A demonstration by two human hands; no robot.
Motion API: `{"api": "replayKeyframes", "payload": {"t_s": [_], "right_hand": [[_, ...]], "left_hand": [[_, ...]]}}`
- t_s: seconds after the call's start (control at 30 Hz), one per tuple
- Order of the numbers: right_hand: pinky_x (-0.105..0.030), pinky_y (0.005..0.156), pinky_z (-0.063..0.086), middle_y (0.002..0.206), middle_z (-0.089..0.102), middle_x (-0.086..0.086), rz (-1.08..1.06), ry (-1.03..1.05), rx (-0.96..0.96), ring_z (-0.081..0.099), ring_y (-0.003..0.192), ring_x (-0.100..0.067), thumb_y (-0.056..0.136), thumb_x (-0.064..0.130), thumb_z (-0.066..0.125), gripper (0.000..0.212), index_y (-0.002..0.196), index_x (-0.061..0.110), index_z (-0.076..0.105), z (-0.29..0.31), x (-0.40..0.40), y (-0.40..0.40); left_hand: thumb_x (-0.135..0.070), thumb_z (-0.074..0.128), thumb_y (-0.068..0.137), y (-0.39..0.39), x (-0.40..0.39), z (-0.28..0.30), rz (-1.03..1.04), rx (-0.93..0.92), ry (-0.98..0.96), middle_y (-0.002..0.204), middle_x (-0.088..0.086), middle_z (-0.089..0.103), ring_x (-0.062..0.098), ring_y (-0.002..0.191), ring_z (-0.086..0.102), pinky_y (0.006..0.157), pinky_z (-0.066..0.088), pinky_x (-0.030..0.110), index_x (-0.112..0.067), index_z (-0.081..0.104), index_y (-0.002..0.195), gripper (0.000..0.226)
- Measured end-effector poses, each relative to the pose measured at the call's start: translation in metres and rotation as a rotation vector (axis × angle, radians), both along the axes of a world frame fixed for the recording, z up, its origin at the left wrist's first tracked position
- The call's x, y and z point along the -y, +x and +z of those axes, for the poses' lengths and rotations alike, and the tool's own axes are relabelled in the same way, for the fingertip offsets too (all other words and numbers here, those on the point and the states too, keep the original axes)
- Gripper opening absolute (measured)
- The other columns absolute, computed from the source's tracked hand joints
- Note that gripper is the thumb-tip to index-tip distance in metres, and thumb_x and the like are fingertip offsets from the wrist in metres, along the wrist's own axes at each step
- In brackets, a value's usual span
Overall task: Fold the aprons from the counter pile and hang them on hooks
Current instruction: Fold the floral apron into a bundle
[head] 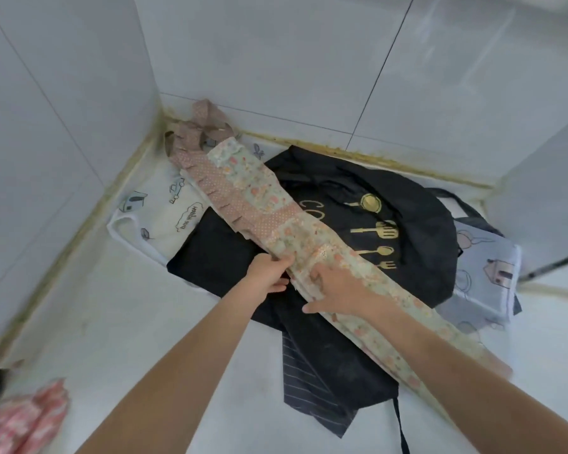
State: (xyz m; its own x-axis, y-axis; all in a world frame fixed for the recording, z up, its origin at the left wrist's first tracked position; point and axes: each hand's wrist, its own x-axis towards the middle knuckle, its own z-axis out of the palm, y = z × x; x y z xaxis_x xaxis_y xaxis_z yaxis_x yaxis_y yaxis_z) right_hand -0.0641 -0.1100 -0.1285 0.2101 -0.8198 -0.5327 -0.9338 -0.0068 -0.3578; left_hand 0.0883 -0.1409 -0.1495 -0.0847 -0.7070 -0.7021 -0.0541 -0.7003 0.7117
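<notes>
1. Floral apron (276,208) folded into a long narrow strip, lying diagonally across the pile on the white desk (138,322); ruffled dotted end near the tiled corner, other end running toward the lower right under the right forearm.
2. Left hand (269,273) gripping the strip's left edge about midway, fingers curled around the cloth.
3. Right hand (335,290) laid flat on top of the strip just beside the left hand, fingers spread and fairly straight, pressing the cloth down.
4. Beneath the strip: black apron (391,198) with gold utensil print, spread out and crumpled.
5. White apron (164,211) with small drawings, left of the black one, partly covered by it.
6. Light blue apron (486,273) with cartoon print at the right edge of the pile, touching the black one.
7. Dark striped apron (309,394) sticking out from under the black one, toward the near side.
8. Pink patterned cloth (23,417) at lower left, well apart from the pile, blurred.
</notes>
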Motion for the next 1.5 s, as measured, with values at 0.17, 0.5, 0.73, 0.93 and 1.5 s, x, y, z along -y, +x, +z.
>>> {"api": "replayKeyframes", "payload": {"t_s": [0.17, 0.5, 0.73, 0.93, 1.5], "right_hand": [[-0.021, 0.08, 0.037, 0.111, 0.049, -0.002, -0.115, -0.036, 0.321, 0.046, 0.099, -0.013, 0.083, 0.014, 0.069, 0.049, 0.127, 0.009, 0.049, 0.002, -0.005, 0.017], [-0.024, 0.093, 0.039, 0.118, 0.05, -0.01, -0.08, -0.261, 0.19, 0.052, 0.112, -0.023, 0.09, 0.017, 0.06, 0.026, 0.115, 0.009, 0.06, -0.005, -0.048, -0.055], [-0.031, 0.107, 0.03, 0.128, 0.039, 0.003, 0.313, -0.157, 0.087, 0.026, 0.133, -0.011, 0.09, 0.031, 0.06, 0.036, 0.123, 0.02, 0.055, -0.023, -0.091, -0.102], [-0.03, 0.084, 0.047, 0.149, 0.008, 0.003, 0.543, -0.403, -0.202, 0.031, 0.122, -0.022, 0.074, -0.015, 0.049, 0.092, 0.146, 0.029, 0.015, -0.017, -0.115, -0.18], [-0.027, 0.086, 0.04, 0.119, 0.054, 0.004, 0.323, -0.054, 0.197, 0.052, 0.105, -0.014, 0.096, 0.034, 0.048, 0.025, 0.119, 0.039, 0.056, -0.024, -0.101, -0.192]], "left_hand": [[-0.017, 0.059, 0.092, 0.019, 0.02, -0.012, 0.232, 0.242, -0.232, 0.091, 0.009, 0.065, 0.02, 0.071, 0.063, 0.08, 0.056, 0.038, 0.0, 0.065, 0.1, 0.019], [-0.026, 0.042, 0.097, -0.024, -0.066, 0.008, -0.478, 1.024, -0.983, 0.139, 0.01, 0.033, 0.027, 0.128, 0.03, 0.103, 0.029, 0.035, -0.011, 0.037, 0.135, 0.041], [-0.027, 0.088, 0.053, -0.044, -0.133, -0.036, -0.929, 1.244, -1.064, 0.105, 0.005, 0.071, 0.024, 0.096, 0.068, 0.079, 0.055, 0.036, -0.016, 0.075, 0.093, 0.043], [-0.013, 0.069, 0.056, -0.066, -0.181, -0.026, -0.816, 1.224, -1.149, 0.083, 0.002, 0.062, 0.02, 0.073, 0.063, 0.063, 0.051, 0.026, -0.015, 0.063, 0.091, 0.035], [-0.076, 0.047, 0.068, -0.079, -0.228, -0.037, -0.692, 0.8, -0.846, 0.128, -0.003, 0.049, 0.008, 0.11, 0.034, 0.099, 0.028, 0.019, -0.018, 0.055, 0.128, 0.084]]}}
